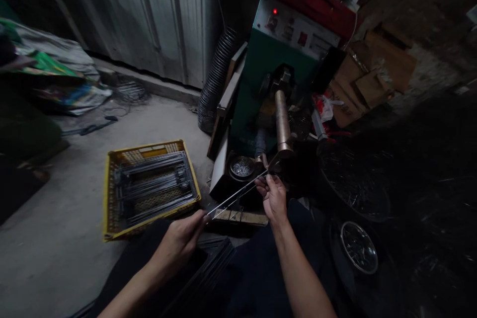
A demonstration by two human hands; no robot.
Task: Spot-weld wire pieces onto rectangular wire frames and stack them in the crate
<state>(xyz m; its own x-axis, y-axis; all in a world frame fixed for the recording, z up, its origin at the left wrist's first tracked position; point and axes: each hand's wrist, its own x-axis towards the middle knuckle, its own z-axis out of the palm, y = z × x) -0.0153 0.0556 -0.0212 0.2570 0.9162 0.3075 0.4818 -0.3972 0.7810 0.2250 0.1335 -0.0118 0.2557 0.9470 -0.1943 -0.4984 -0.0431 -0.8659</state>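
My left hand [184, 233] is closed around the near end of a thin metal wire frame [238, 192], whose bright rods slant up to the right. At its far end, my right hand [275, 198] pinches with thumb and fingers right below the copper tips of a green spot welder [249, 94]. Whatever lies between those right fingertips is too small to make out. The welder's thick copper arm [282, 121] hangs just above that hand. A round bowl of small shiny metal pieces [241, 167] stands to the left of the tips.
To the left, a yellow crate [152, 148] holds several wire frames [152, 179]. More wire frames [212, 258] lie across my lap. At right is a metal bowl [358, 247] with small pieces. Cardboard boxes [357, 89] and a coiled hose [216, 79] flank the welder.
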